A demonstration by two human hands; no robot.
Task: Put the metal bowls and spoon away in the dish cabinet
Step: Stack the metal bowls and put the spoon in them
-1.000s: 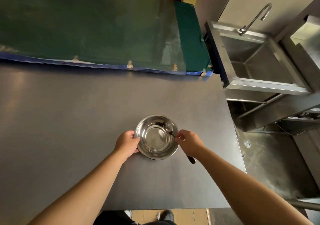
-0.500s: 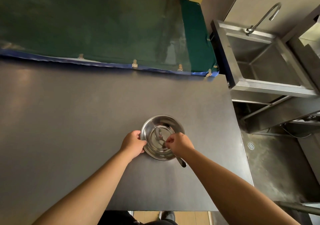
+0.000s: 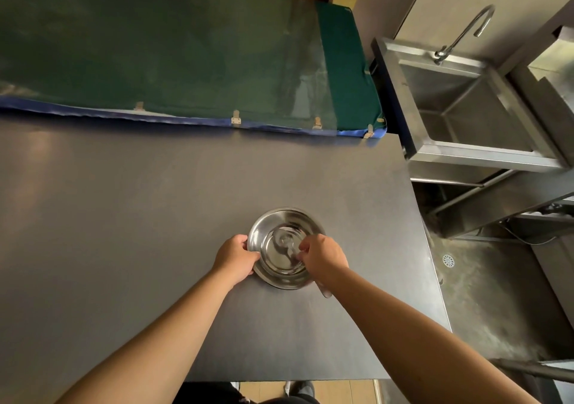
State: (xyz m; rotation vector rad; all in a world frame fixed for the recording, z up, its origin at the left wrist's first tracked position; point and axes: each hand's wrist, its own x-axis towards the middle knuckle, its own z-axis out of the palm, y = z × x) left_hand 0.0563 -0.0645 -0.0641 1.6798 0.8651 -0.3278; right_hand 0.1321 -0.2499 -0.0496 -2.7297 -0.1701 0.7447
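Judging progress as early, we grip the bowl (image 3: 284, 248) rim with left hand (image 3: 236, 256), right hand (image 3: 323, 256) pinching spoon (image 3: 287, 243) inside it, nothing yet stowed.

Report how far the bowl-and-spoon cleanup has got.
Done: the spoon lies inside the metal bowl, gathered as one load. In hand: the left hand grips the bowl's rim and the right hand holds the spoon's handle, with the bowl on the dark table. Left: everything else. Nothing is stored, and no dish cabinet is in view.
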